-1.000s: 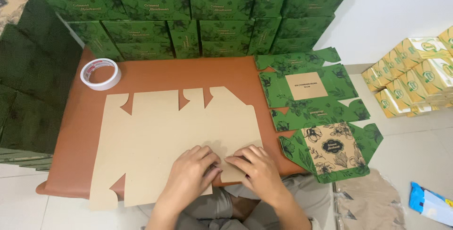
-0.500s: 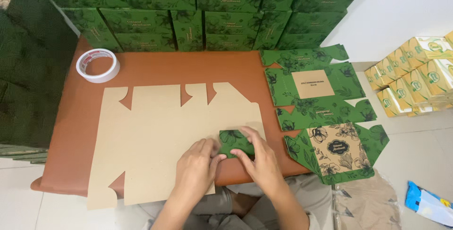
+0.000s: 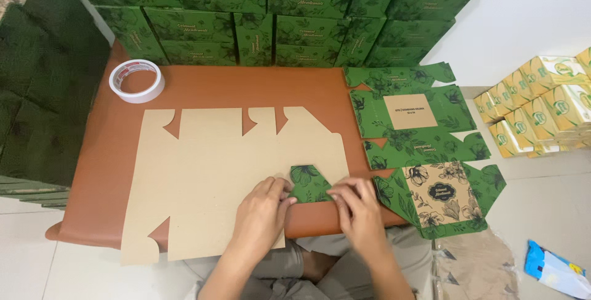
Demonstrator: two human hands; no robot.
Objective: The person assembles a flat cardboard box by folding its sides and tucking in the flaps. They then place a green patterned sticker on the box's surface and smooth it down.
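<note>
Pressing down a green flap (image 3: 309, 183) of the flat cardboard blank (image 3: 228, 174), your left hand (image 3: 261, 211) and right hand (image 3: 357, 211) pinch it at the table's (image 3: 203, 88) near edge; the blank's long axis runs along that edge, flap tip pointing away from you.

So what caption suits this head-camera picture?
Both hands, left hand and right hand, fold a green flap on a flat cardboard blank.
</note>
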